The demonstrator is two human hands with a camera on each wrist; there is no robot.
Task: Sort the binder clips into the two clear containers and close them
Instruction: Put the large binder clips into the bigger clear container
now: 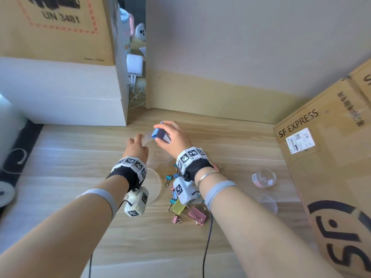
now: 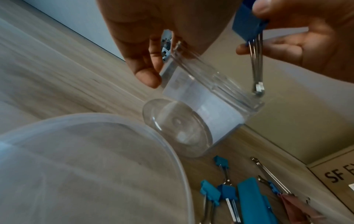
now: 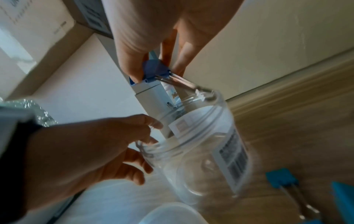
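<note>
While your left hand [image 3: 91, 151] curls round the rim of the tilted clear jar [image 2: 203, 109], your right hand [image 1: 174, 135] pinches a blue clip [image 2: 247, 27] just above that grip, its wire handles reaching the jar's mouth.

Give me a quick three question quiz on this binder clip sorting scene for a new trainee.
1. True or false: the right hand pinches a blue clip.
2. What does the left hand hold? A) a lid B) the clear jar C) a pink clip
3. Fill in: the clip's wire handles point at the jar's open ____.

Key: 1 true; 2 B; 3 mouth.
</note>
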